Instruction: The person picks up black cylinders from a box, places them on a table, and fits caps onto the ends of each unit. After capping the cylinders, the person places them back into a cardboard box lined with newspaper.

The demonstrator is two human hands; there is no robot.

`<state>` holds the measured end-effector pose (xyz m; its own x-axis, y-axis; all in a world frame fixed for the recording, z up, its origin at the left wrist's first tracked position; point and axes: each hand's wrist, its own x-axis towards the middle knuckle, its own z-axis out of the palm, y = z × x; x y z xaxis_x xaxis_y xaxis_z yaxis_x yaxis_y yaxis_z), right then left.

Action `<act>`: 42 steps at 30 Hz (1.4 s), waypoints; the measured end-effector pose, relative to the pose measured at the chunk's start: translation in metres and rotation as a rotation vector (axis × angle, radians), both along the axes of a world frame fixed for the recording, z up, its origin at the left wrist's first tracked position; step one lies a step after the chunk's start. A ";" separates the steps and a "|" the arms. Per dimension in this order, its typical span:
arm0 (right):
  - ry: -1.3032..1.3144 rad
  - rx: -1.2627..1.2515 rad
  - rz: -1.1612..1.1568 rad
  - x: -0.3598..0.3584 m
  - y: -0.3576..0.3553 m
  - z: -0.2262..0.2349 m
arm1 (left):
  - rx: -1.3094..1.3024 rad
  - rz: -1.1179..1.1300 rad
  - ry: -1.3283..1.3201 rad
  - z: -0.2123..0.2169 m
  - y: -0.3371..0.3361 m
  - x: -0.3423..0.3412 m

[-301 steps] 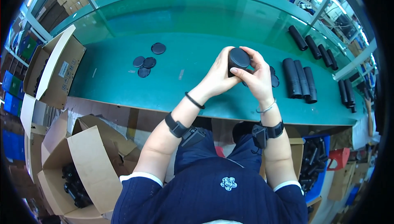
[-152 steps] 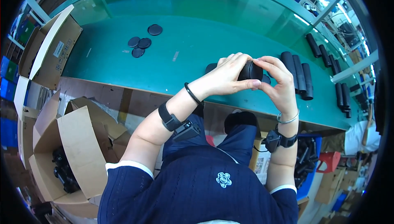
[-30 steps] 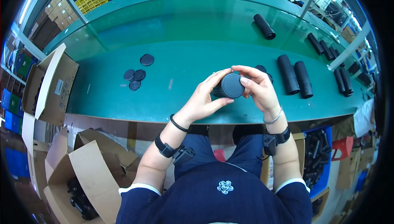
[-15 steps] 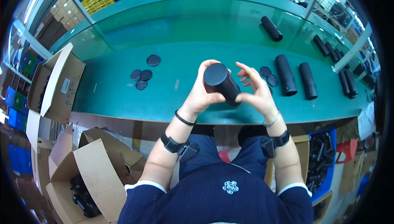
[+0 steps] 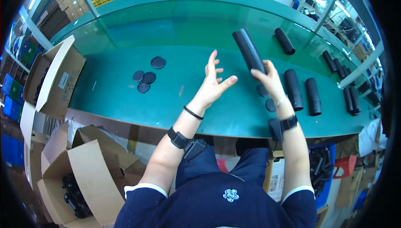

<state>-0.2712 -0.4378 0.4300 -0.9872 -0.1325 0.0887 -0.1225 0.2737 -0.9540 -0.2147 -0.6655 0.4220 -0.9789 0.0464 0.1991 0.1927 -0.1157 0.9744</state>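
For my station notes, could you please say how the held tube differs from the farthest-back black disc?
The held tube is long; the disc is flat and round. The held tube is tilted in the right hand; the disc lies on the green table. Both are black.

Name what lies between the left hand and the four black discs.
The head view shows green tabletop with a pale strip between left hand and discs.

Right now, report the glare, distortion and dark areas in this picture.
Head view: the front edge of the green workbench bows; head view: strip lights glare white at upper right; head view: the corners are black; head view: the black tube in the right hand stands out against the green.
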 end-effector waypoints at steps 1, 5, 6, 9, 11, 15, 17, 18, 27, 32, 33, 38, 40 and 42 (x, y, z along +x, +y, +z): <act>-0.026 0.061 -0.062 -0.025 0.006 0.005 | 0.007 -0.009 0.013 -0.012 0.000 -0.006; 0.101 0.455 -0.375 -0.122 0.033 -0.010 | -0.160 -0.054 0.065 -0.034 0.004 -0.016; 0.102 0.600 -0.477 -0.140 0.034 -0.016 | -0.307 0.013 0.124 -0.034 0.001 -0.014; 0.023 0.557 -0.584 -0.181 0.045 -0.035 | -0.471 0.041 0.118 -0.042 -0.005 -0.020; 0.119 0.603 -0.546 -0.207 0.090 -0.048 | -0.403 0.029 0.138 -0.040 0.008 -0.028; 0.138 0.975 -0.227 -0.159 0.091 -0.001 | -0.335 0.058 0.150 -0.041 -0.011 -0.026; 0.039 1.269 -0.323 -0.078 0.098 0.034 | -0.326 0.028 0.123 -0.038 -0.013 -0.026; -0.048 1.263 -0.286 -0.050 0.118 0.036 | -0.304 -0.008 0.102 -0.036 -0.010 -0.027; 0.173 0.274 0.032 0.083 0.058 0.054 | -0.254 -0.274 0.171 -0.008 0.024 0.019; 0.308 -0.019 0.293 0.117 -0.008 0.041 | -0.084 -0.067 0.318 0.025 0.039 0.060; 0.310 -0.035 0.306 0.114 -0.007 0.039 | -0.189 -0.049 0.378 0.021 0.027 0.059; 0.075 -0.333 0.367 0.107 -0.012 0.044 | -0.463 -0.148 0.463 0.032 -0.004 0.072; -0.014 -0.362 0.396 0.107 -0.021 0.042 | -0.419 -0.170 0.437 0.024 -0.006 0.074; -0.045 -0.377 0.385 0.114 -0.029 0.048 | -0.366 -0.193 0.411 0.022 -0.003 0.077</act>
